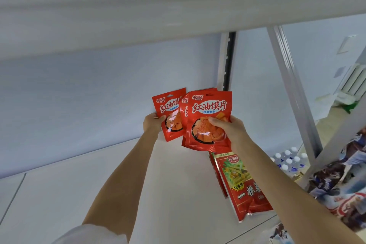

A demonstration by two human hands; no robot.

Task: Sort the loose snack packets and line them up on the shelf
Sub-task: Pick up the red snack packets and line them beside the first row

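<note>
White sleeve cloth [93, 233] sits closest to the lens, at the low left, and from it the left forearm runs up to the red snack packets. Landmark for everything else: the long red packet [244, 186] lying flat on the white shelf [99, 194], near its right end.

Just beyond that long packet, both hands hold small red packets upright above the shelf board. The left hand [153, 124] pinches one small red packet [171, 114] by its left edge, thumb on the printed face. The right hand [227, 128] grips a front packet [209, 123] with the thumb across the picture, and at least one more packet [184, 109] shows behind it, so the fingers of both hands are closed on packets.

The step in hand looks like gathering like with like before setting them down. To do it well, the person would likely square the three faces together, lower them behind the long packet, and stand or lay them in one row with labels forward.

Both arms are stretched forward and upward, wrists bent slightly inward toward each other.

To the right of the long packet, other loose packets [336, 180] lie heaped.
</note>
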